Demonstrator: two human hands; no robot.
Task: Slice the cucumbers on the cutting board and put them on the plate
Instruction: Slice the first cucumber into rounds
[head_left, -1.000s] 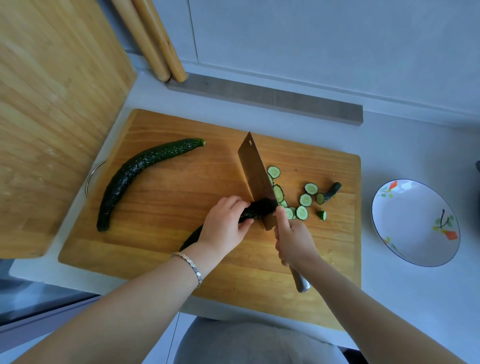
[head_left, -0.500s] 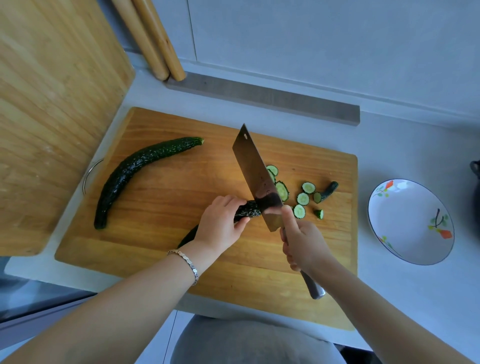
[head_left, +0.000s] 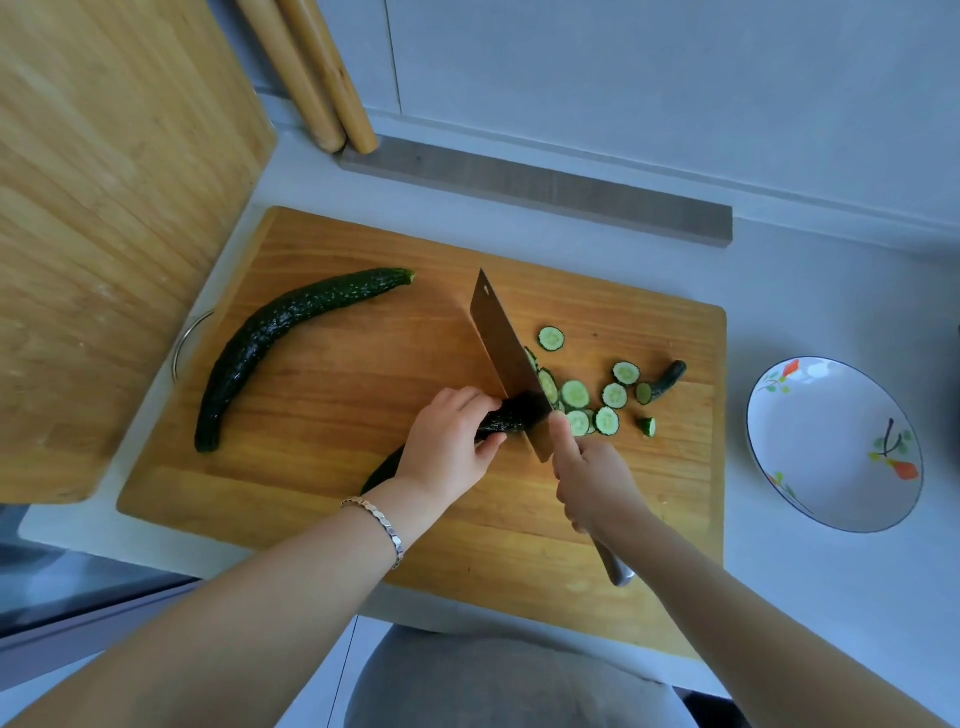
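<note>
A wooden cutting board (head_left: 322, 483) lies on the grey counter. My left hand (head_left: 449, 447) grips a dark cucumber (head_left: 511, 418) in the board's middle; most of it is hidden under the hand. My right hand (head_left: 592, 483) holds the handle of a cleaver (head_left: 506, 353), index finger along the blade, and the blade is down on the cucumber's cut end. Several round slices (head_left: 574, 395) and the stem end (head_left: 667, 379) lie to the right of the blade. A whole curved cucumber (head_left: 280, 332) lies on the board's left side. A white flowered plate (head_left: 831, 441) sits right of the board with nothing on it.
A large bamboo board (head_left: 104, 218) leans at the left, overlapping the counter beside the cutting board. Two wooden rolling pins (head_left: 317, 78) stand against the back wall. A grey strip (head_left: 535, 192) runs along the wall behind the board.
The cleaver rose off the cucumber half a second ago and has come back down onto it. Another slice lies beside the blade. My left hand has kept its grip.
</note>
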